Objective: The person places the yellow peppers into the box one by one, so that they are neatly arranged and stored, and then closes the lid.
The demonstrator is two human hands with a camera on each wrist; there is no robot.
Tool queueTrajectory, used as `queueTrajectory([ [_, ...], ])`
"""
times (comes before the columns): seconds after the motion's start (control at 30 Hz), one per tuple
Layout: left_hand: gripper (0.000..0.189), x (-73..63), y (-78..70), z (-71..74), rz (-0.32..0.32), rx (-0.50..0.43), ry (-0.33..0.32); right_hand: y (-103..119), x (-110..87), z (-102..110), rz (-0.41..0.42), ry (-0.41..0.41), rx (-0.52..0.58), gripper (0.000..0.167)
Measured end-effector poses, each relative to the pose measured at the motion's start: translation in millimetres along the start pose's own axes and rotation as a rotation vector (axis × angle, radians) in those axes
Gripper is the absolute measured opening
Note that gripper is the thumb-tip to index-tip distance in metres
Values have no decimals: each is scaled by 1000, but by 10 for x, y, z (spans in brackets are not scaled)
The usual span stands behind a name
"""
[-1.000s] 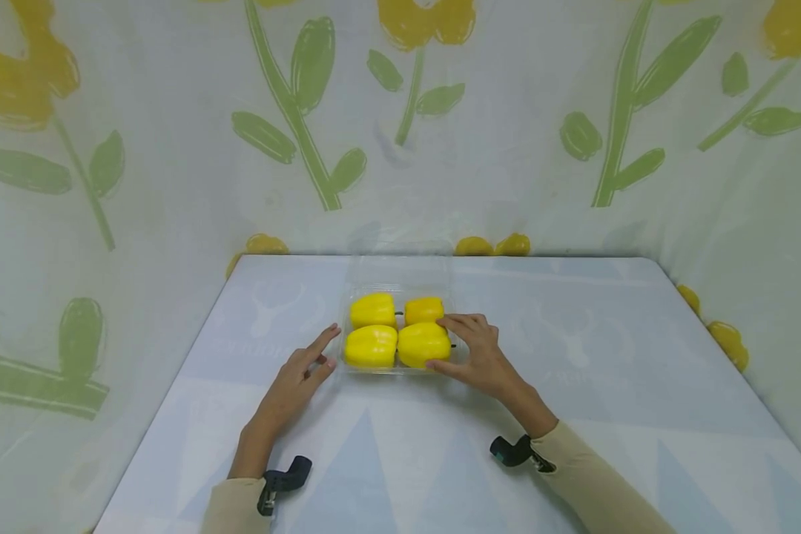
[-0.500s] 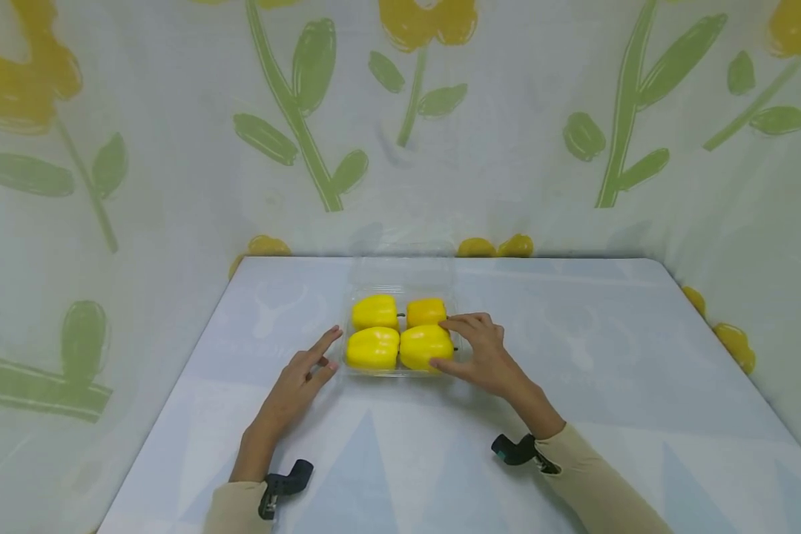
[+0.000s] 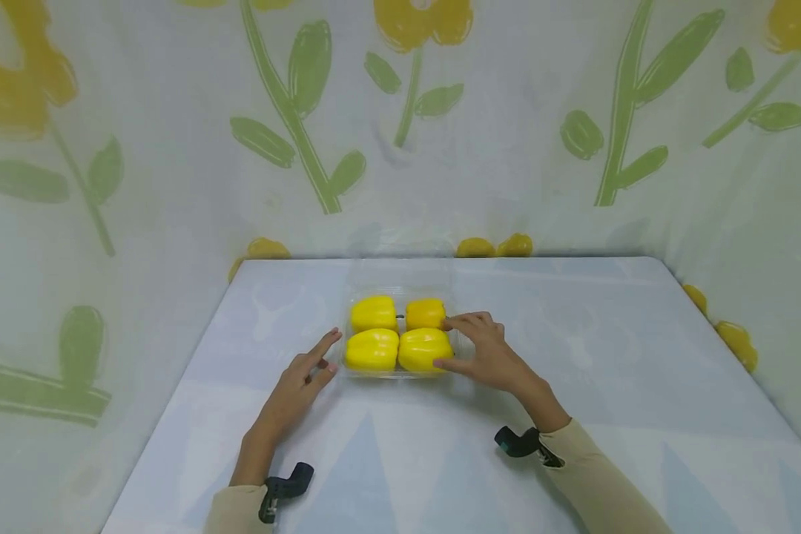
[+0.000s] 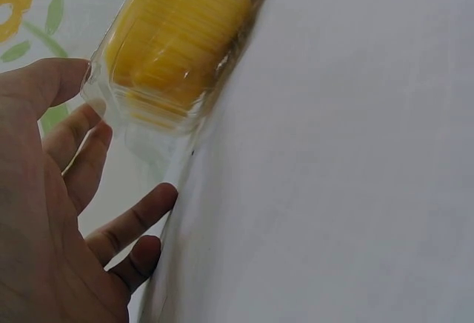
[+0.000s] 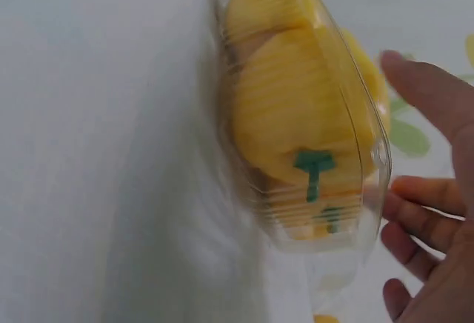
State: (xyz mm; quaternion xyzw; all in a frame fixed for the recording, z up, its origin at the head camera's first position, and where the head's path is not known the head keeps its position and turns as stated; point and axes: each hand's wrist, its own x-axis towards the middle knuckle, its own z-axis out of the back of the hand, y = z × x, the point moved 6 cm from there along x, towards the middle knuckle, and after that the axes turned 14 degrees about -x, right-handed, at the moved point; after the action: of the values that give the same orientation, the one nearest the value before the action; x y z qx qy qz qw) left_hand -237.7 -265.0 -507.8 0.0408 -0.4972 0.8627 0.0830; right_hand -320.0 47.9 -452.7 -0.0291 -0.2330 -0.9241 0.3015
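Note:
Several yellow bell peppers [image 3: 372,350] lie in two rows inside a clear plastic clamshell box [image 3: 400,375]. Its transparent lid [image 3: 400,273] stands raised at the back. My left hand [image 3: 292,391] is at the box's left side, its fingers spread; in the left wrist view the thumb [image 4: 63,82] meets the box's edge. My right hand [image 3: 486,357] is at the right side, with the thumb beside the front right pepper [image 3: 425,350] and the fingers loosely bent by the rim. In the right wrist view, green stems [image 5: 314,164] show through the box wall [image 5: 296,245].
The box stands on a pale table [image 3: 574,334] with faint blue triangle prints, towards its back edge. Behind it hangs a white cloth [image 3: 480,163] printed with yellow flowers and green leaves. A dark camera mount [image 3: 287,483] sits on each wrist.
My right hand has eased slightly right, away from the front right pepper. The left hand stays by the box's left side. The peppers keep their places in the box.

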Motion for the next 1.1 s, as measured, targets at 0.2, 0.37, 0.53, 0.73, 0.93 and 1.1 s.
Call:
queueTrajectory([
  [0.2, 56, -17, -16, -7, 1, -3, -3, -284, 22, 80, -124, -212, 162, 50],
  [0.37, 56, -12, 8, -36, -4, -8, 10, -565, 2, -14, -359, -275, 319, 42],
  [0.53, 56, -24, 17, -50, -1, -10, 2, -798, 15, -222, -543, -225, 442, 44],
  [0.73, 56, -33, 26, -71, 23, -17, -1, -929, 80, -316, -532, -217, 553, 52],
  [0.93, 56, -21, 18, -49, 21, 1, -6, -955, 200, -303, -505, -212, 596, 47],
  [1.1, 56, -22, -37, 0, 22, -5, -16, -960, 365, -328, -496, -206, 630, 43],
])
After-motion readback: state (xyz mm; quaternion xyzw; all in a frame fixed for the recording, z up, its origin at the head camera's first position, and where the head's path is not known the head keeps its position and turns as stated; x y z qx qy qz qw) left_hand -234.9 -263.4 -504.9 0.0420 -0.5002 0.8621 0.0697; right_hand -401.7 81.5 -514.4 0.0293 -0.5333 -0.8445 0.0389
